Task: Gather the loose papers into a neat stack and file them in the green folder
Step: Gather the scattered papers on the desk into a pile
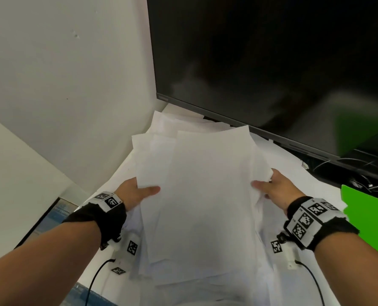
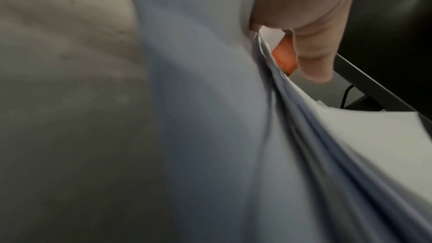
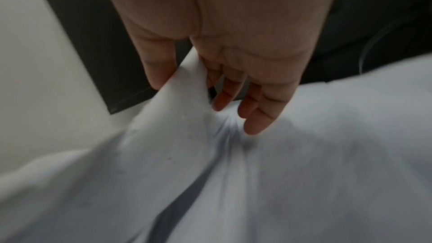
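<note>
Already we pinch the uneven sheaf of white paper sheets (image 1: pixel 205 184) at both sides, left hand (image 1: pixel 135 193) and right hand (image 1: pixel 276 188), above the desk; the bright green folder (image 1: pixel 369 217) lies right. Loose, misaligned sheets could slip or crumple under our right fingers (image 3: pixel 254 117).

From my head camera I looked steeply down over both forearms; each wrist camera sat very close along its palm, all sharing the papers (image 1: pixel 208 195).

White papers (image 1: pixel 205 195) fanned in an uneven sheaf, the green folder (image 1: pixel 369 217) to their right
</note>
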Demonstrator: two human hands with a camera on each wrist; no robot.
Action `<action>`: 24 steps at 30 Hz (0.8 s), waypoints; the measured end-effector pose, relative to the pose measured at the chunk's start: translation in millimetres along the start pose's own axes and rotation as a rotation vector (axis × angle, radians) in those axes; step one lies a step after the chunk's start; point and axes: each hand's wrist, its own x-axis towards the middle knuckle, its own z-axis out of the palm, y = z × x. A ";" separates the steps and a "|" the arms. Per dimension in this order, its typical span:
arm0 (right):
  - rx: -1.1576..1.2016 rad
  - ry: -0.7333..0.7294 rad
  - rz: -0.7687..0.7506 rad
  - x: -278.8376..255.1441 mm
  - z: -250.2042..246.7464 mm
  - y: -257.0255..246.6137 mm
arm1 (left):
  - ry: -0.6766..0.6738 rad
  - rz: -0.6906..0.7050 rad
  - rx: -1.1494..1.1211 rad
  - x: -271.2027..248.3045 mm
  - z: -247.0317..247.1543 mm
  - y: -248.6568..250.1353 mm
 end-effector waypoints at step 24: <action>0.267 0.270 0.384 -1.6 4.9 44.4 | 0.073 -0.134 0.118 8.5 -0.9 3.7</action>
